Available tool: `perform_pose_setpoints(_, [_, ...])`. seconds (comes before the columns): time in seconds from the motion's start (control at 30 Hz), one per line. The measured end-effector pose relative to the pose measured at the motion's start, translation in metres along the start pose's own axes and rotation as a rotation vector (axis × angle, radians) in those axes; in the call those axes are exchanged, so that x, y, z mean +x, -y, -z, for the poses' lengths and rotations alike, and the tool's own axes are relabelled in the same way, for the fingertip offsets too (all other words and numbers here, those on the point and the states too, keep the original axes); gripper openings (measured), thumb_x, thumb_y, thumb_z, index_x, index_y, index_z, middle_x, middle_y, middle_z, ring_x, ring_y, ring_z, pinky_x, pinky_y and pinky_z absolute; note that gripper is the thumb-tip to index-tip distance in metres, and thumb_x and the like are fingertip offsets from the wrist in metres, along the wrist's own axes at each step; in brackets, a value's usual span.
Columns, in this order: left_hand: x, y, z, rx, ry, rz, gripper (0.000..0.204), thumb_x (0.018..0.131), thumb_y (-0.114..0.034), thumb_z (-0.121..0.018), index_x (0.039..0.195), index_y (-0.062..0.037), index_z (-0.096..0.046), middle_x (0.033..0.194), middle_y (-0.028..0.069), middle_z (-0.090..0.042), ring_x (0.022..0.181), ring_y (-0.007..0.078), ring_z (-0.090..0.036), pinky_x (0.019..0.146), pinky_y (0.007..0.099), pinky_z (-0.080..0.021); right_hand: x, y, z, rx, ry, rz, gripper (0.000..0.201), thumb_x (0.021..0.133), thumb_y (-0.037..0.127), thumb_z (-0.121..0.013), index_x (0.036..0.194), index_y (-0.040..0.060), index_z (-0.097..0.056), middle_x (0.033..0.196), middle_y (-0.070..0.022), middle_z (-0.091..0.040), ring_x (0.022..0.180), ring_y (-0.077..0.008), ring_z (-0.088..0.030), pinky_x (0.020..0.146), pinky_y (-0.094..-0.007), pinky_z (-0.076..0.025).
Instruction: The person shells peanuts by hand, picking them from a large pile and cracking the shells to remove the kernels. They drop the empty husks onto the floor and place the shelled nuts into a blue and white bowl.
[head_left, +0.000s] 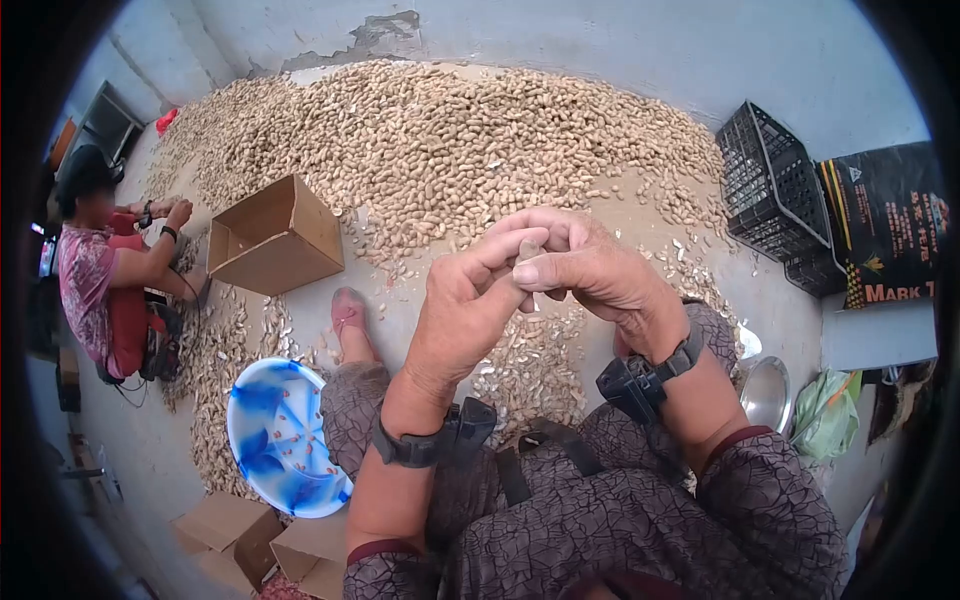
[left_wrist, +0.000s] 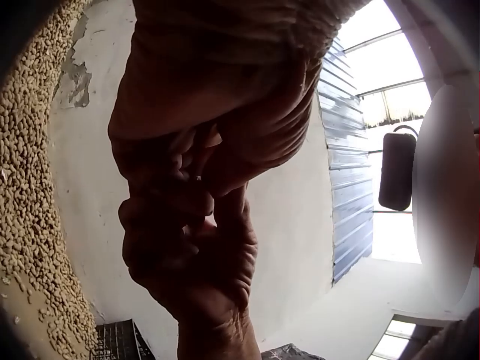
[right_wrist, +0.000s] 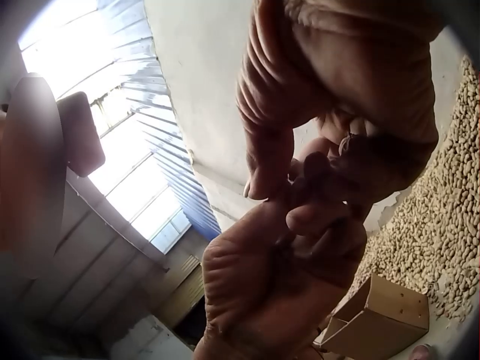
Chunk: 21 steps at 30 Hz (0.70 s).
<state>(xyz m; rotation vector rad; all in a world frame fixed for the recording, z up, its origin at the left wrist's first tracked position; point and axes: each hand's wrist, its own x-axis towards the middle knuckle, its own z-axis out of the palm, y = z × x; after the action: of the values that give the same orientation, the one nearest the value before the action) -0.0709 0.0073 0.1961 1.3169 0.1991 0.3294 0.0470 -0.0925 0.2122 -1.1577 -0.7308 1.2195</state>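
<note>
Your left hand (head_left: 462, 300) and right hand (head_left: 605, 272) meet at the fingertips, thumbs close together, pinching what looks like a peanut (head_left: 529, 249) between them. The step in hand seems to be working it with both thumbs; the next move calls for a steady pinch and small, matched pressure. Shells (head_left: 530, 372) lie below on the floor (head_left: 404, 308), the basin (head_left: 256, 402) near left, the box (head_left: 292, 262) farther left, the heap (head_left: 430, 135) far.

Basin (head_left: 290, 437): glossy, smooth plastic. Open carton (head_left: 275, 235): matt brown cardboard. Peanut shells (head_left: 440, 130): matt, rough.
</note>
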Motion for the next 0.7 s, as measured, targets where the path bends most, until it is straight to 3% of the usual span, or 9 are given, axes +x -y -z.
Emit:
perform_pose_setpoints(0.1, [-0.001, -0.001, 0.0, 0.131, 0.022, 0.016, 0.03, 0.081, -0.005, -0.051, 0.11, 0.0034, -0.053, 0.085, 0.0057, -0.059, 0.069, 0.0075, -0.053, 0.059, 0.0198, -0.043, 0.001, -0.003, 0.001, 0.044, 0.0, 0.0, 0.041, 0.068, 0.021, -0.068, 0.1, -0.0003, -0.056, 0.074, -0.0008, -0.056, 0.061, -0.0054, -0.051, 0.05, -0.0155, -0.034])
perform_pose_setpoints(0.27, [-0.003, 0.001, -0.007, 0.1, 0.029, -0.131, 0.023, 0.081, -0.008, -0.053, 0.101, 0.0037, -0.057, 0.077, 0.0037, -0.059, 0.064, 0.0064, -0.053, 0.055, 0.0205, -0.044, 0.0, -0.016, 0.005, 0.077, -0.081, 0.018, 0.035, 0.071, 0.02, -0.067, 0.098, -0.0009, -0.059, 0.074, -0.0027, -0.058, 0.058, -0.0043, -0.048, 0.049, -0.0163, -0.034])
perform_pose_setpoints(0.4, [-0.002, 0.004, -0.006, 0.232, 0.014, -0.077, 0.021, 0.082, -0.011, -0.054, 0.097, 0.0028, -0.059, 0.071, 0.0015, -0.059, 0.06, 0.0055, -0.052, 0.052, 0.02, -0.043, -0.007, -0.005, -0.004, -0.011, -0.138, 0.072, 0.03, 0.074, 0.019, -0.065, 0.095, -0.0022, -0.061, 0.069, -0.0028, -0.058, 0.053, -0.0041, -0.047, 0.044, -0.0158, -0.034])
perform_pose_setpoints(0.6, [0.004, 0.009, -0.011, 0.214, 0.047, -0.072, 0.022, 0.083, -0.014, -0.053, 0.097, 0.0025, -0.059, 0.068, 0.0012, -0.057, 0.057, 0.0052, -0.051, 0.051, 0.0186, -0.041, -0.009, -0.009, -0.003, -0.011, -0.186, 0.107, 0.025, 0.078, 0.022, -0.06, 0.085, -0.0017, -0.062, 0.06, -0.0045, -0.058, 0.046, -0.0081, -0.054, 0.039, -0.0172, -0.035])
perform_pose_setpoints(0.67, [0.009, 0.016, -0.013, -0.063, 0.068, -0.097, 0.026, 0.086, -0.015, -0.048, 0.102, 0.0039, -0.055, 0.071, 0.0028, -0.057, 0.058, 0.0059, -0.05, 0.052, 0.0178, -0.041, -0.008, -0.01, 0.0, 0.001, -0.218, 0.104, 0.026, 0.079, 0.024, -0.059, 0.083, -0.0015, -0.061, 0.059, -0.0037, -0.057, 0.045, -0.0078, -0.054, 0.038, -0.0168, -0.035])
perform_pose_setpoints(0.7, [0.01, 0.014, -0.014, -0.057, 0.072, -0.104, 0.026, 0.086, -0.015, -0.048, 0.102, 0.0039, -0.055, 0.071, 0.0028, -0.057, 0.058, 0.0059, -0.05, 0.052, 0.0178, -0.041, -0.008, -0.009, 0.004, 0.03, -0.201, 0.083, 0.027, 0.08, 0.026, -0.059, 0.081, -0.0009, -0.061, 0.058, -0.0028, -0.056, 0.044, -0.0071, -0.053, 0.038, -0.0165, -0.034])
